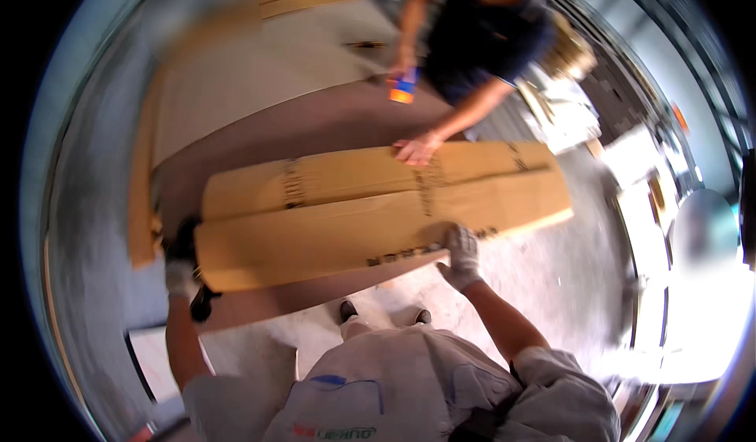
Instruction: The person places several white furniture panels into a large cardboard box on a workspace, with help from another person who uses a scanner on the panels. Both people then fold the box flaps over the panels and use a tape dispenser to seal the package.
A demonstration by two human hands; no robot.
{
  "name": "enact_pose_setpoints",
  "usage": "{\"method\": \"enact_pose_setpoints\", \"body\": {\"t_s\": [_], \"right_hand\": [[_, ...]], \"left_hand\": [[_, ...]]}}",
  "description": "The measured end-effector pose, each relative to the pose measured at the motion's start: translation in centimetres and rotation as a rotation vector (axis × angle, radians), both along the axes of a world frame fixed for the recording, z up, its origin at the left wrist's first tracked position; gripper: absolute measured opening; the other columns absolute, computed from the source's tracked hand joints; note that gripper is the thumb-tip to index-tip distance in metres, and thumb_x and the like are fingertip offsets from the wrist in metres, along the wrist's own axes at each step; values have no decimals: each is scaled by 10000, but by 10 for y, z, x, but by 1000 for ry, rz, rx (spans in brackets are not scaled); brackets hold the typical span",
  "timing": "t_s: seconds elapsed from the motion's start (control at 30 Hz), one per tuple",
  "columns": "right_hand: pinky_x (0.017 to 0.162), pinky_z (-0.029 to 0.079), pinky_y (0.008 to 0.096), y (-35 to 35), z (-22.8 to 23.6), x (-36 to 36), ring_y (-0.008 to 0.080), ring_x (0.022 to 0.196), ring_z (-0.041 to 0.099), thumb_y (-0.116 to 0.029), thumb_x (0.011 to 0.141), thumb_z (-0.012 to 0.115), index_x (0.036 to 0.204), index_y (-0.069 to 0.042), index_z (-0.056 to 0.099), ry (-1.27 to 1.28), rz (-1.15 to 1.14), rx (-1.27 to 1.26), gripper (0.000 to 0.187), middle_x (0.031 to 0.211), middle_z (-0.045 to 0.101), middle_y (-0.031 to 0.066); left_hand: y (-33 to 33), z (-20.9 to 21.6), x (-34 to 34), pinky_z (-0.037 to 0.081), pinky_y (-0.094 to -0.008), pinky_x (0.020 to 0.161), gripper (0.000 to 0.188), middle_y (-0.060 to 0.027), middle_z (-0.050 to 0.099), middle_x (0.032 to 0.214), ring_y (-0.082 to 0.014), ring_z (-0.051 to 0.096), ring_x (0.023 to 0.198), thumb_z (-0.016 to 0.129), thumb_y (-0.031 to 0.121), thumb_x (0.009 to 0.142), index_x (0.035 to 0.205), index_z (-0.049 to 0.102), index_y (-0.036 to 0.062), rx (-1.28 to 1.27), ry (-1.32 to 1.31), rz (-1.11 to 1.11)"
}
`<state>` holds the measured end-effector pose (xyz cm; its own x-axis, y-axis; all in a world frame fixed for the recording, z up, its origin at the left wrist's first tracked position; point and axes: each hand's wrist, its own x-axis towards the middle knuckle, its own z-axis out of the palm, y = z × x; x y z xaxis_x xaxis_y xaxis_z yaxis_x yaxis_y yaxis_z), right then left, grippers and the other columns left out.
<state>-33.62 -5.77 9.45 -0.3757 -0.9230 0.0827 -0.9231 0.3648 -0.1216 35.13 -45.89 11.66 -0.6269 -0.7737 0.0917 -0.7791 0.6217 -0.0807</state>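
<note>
A long, flat brown cardboard carton (331, 245) lies crosswise in front of me, with a lengthwise seam and dark print. My gloved right hand (462, 259) presses on its near edge, fingers stretched out and thumb apart. At the carton's left end, my gloved left hand (183, 280) is closed around a black hand tool (202, 304). Motion blur hides the tool's exact kind, and dark parts of it show on both sides of that hand. Across from me, a co-worker's hand (417, 150) rests on the far edge of the carton.
Under the carton is a brown surface (268, 135), with a large pale sheet (260, 87) behind it. The co-worker's other hand holds a blue and orange object (403, 86). Wrapped material (563, 111) stands at the far right. Concrete floor (559, 276) shows to the right.
</note>
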Motion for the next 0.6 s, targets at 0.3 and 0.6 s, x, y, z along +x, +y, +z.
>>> {"method": "enact_pose_setpoints", "body": {"t_s": [0.3,0.6], "right_hand": [[1269,304,527,129,32,-17,446,1542,348,-445,862,808,1585,17,412,-357,-209,82,944,1676,358,270],[1139,475,476,251,119,-97,437,1361,579,-469,902,791,1534,-14,521,-842,47,-137,824,1467,604,278]], "left_hand": [[71,134,-69,604,-486,846,183,-187,794,975,-398,769,944,739,227,839,904,819,77,-127,-464,626],[349,111,-475,478,-477,690,193,-114,623,720,-341,634,750,764,247,679,696,629,109,32,67,-617]]}}
